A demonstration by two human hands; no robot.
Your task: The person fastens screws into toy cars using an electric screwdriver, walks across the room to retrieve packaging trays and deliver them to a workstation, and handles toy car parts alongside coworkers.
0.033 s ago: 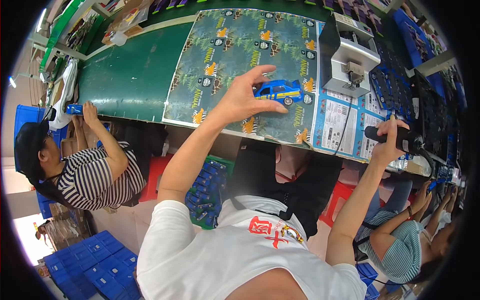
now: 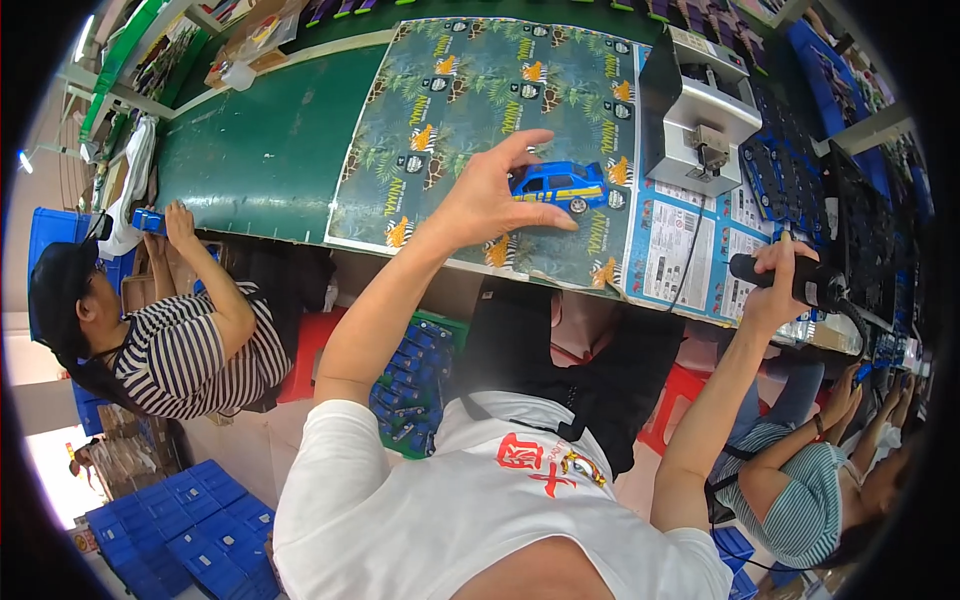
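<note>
My left hand (image 2: 488, 197) is closed around the rear end of a blue toy car (image 2: 562, 185) with yellow side markings. Thumb on the near side, fingers on the far side; the index finger sticks out apart from it. The car is over a printed sheet patterned with animals (image 2: 480, 120), and part of its near side is hidden by the hand. At the right, my right hand (image 2: 778, 275) grips a black cylindrical electric screwdriver (image 2: 818, 284) with a dark cable, lying roughly level above the bench edge.
A grey metal machine (image 2: 700, 110) stands right of the sheet. Beyond it lie blue-and-black car parts (image 2: 770, 185). The green bench (image 2: 260, 140) stretches left. A person in a striped shirt (image 2: 195, 350) sits left; another person (image 2: 800, 490) sits right. Blue crates (image 2: 190, 530) stand below left.
The toy car has shifted very slightly with my left hand. My right hand and the screwdriver are still. At left, the co-worker's blue piece has turned a little.
</note>
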